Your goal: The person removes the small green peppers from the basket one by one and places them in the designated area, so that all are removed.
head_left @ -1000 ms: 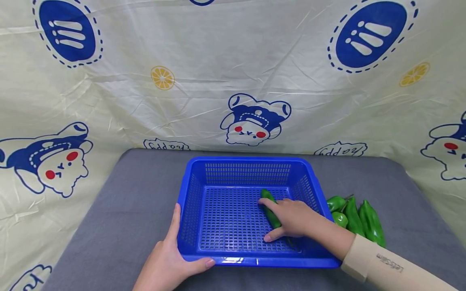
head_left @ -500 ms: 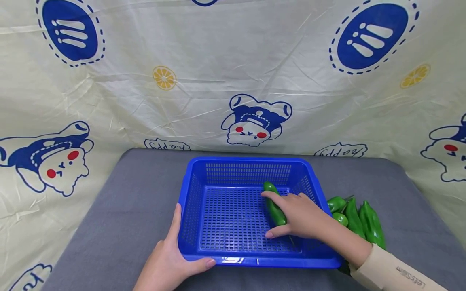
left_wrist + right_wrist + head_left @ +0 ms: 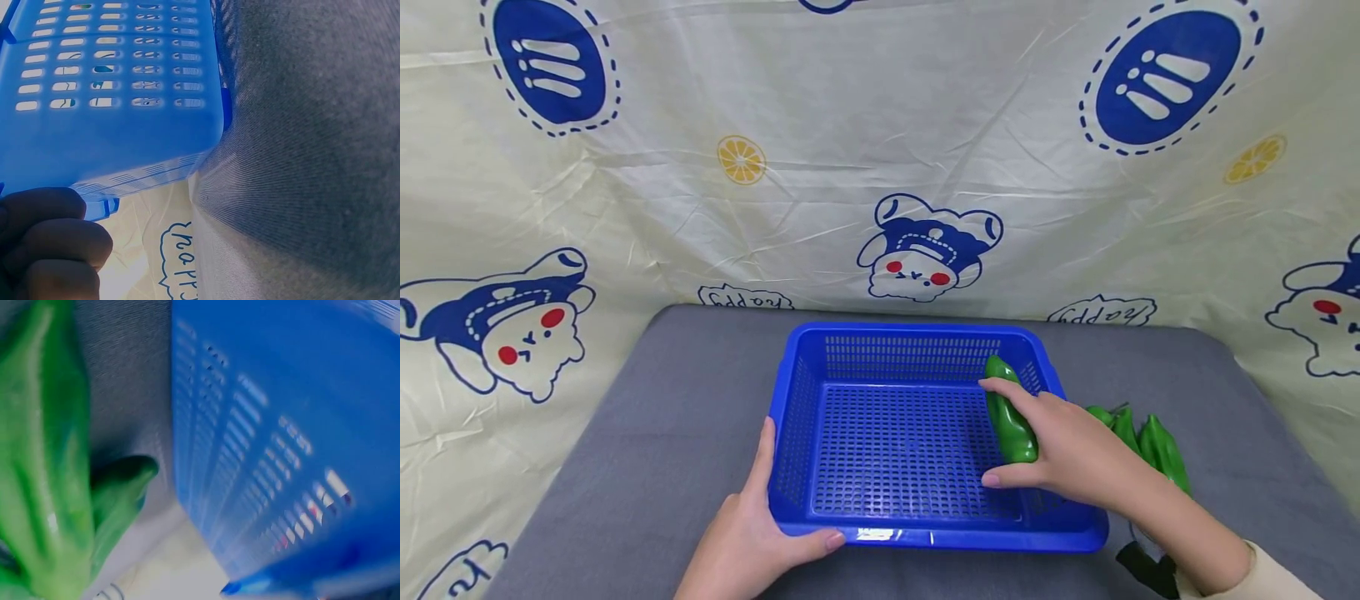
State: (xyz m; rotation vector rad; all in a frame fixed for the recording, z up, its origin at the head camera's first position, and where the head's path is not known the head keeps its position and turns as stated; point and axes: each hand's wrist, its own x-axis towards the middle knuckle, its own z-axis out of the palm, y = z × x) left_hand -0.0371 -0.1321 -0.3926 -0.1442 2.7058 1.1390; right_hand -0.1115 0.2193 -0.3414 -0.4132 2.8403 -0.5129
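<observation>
A blue plastic basket (image 3: pixel 910 537) with slotted walls stands on the grey cloth. My left hand (image 3: pixel 741 525) grips its front left corner, thumb along the front rim and a finger up the left side. In the left wrist view, bent fingers (image 3: pixel 62 244) show beside the basket's outer wall (image 3: pixel 125 137). My right hand (image 3: pixel 1067 450) holds a long green pepper (image 3: pixel 1011 425) between thumb and fingers, over the basket's right side. More green peppers (image 3: pixel 1165 450) lie right of the basket, partly hidden by my right forearm. The right wrist view shows green peppers (image 3: pixel 44 456) beside the basket wall (image 3: pixel 337 425).
The grey cloth (image 3: pixel 700 392) covers the table. Behind it hangs a pale curtain (image 3: pixel 820 250) printed with blue cartoon figures. A dark strap (image 3: pixel 1150 571) shows under my right wrist.
My right hand has lifted the green pepper from the basket floor and carried it right, toward the right wall. My left hand has kept its place at the corner.
</observation>
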